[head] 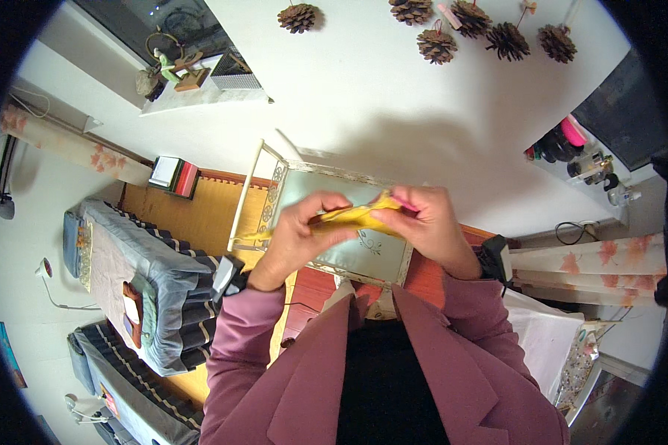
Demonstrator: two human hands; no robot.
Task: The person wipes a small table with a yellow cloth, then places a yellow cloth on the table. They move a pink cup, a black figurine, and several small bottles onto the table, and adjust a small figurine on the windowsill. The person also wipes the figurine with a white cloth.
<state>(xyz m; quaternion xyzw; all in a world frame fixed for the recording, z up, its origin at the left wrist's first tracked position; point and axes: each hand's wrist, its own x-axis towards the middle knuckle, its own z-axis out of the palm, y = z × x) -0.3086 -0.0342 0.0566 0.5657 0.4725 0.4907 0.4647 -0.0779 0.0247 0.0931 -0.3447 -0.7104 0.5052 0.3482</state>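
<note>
Both hands are raised in front of me over a small metal-framed table with a pale glass top. A thin yellow cloth stretches between them, with a pink part at its right end. My left hand grips the left portion between thumb and fingers, and a narrow yellow tail pokes out past it. With thumb and bent fingers, my right hand pinches the gathered pink and yellow end. The fingers partly hide the cloth.
Pine cones hang on the white wall ahead. A windowsill at left holds ornaments; another at right holds jars. Beds with ruffled covers stand to the left. A box of books sits on the floor.
</note>
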